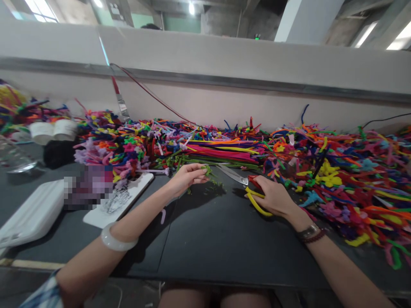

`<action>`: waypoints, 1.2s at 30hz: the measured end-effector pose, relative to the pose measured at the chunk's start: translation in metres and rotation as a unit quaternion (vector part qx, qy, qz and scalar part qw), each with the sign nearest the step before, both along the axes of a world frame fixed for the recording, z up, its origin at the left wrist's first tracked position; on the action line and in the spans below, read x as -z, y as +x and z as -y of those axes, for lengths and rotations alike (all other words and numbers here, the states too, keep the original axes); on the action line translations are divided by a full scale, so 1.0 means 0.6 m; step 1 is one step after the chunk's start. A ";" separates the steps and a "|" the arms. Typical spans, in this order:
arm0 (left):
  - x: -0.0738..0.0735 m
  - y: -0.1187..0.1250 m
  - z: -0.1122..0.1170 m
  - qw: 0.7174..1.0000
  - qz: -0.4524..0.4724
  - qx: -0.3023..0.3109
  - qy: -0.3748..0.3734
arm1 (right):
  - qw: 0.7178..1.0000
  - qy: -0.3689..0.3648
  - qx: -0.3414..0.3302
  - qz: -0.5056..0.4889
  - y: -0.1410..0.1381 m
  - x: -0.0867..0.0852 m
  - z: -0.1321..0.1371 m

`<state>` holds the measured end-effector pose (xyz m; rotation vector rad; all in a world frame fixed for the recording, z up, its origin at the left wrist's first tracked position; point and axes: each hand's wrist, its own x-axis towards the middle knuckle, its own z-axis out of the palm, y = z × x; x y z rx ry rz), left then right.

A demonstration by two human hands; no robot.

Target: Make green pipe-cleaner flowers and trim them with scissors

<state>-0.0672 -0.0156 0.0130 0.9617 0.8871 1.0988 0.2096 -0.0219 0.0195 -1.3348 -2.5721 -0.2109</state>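
My left hand (184,179) pinches a short green pipe cleaner (209,172) just above the dark table (218,248). Its thumb and fingers are pressed together, and part of the piece is hidden behind them. Green fuzz (217,187) shows just below the fingertips. To the right, my right hand (276,197) grips scissors (237,176) with one red and one yellow handle loop. The blades point left toward the green piece but stay apart from it. Straight pink, yellow and green pipe cleaners (221,152) lie in a bundle behind both hands.
Heaps of coloured pipe cleaner pieces (340,171) line the back and right side. At left are a white phone-shaped case (111,205), a white box (34,209), white cups (43,132) and a clear container (17,158). A pale partition (205,94) rises behind.
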 end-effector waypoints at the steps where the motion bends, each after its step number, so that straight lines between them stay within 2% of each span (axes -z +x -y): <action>1: 0.001 -0.001 -0.001 1.000 0.004 0.008 -0.008 | 1.000 0.019 0.000 -0.004 0.001 0.002 -0.001; 9: 0.003 -0.007 -0.003 0.998 0.010 0.043 -0.044 | 0.991 0.134 -0.011 -0.007 0.008 0.008 -0.002; 16: 0.007 -0.009 -0.002 0.995 -0.028 0.087 -0.046 | 0.974 0.215 -0.072 0.026 0.016 0.011 -0.003; 21: 0.007 -0.009 -0.001 0.993 -0.054 0.097 -0.039 | 0.955 0.276 -0.108 0.021 0.010 0.006 -0.002; 29: 0.004 -0.008 0.000 0.992 -0.068 0.098 -0.042 | 0.952 0.283 -0.117 0.023 0.008 0.001 0.000; 36: 0.004 -0.008 0.001 0.991 -0.072 0.103 -0.039 | 0.959 0.259 -0.112 0.029 0.009 0.002 0.001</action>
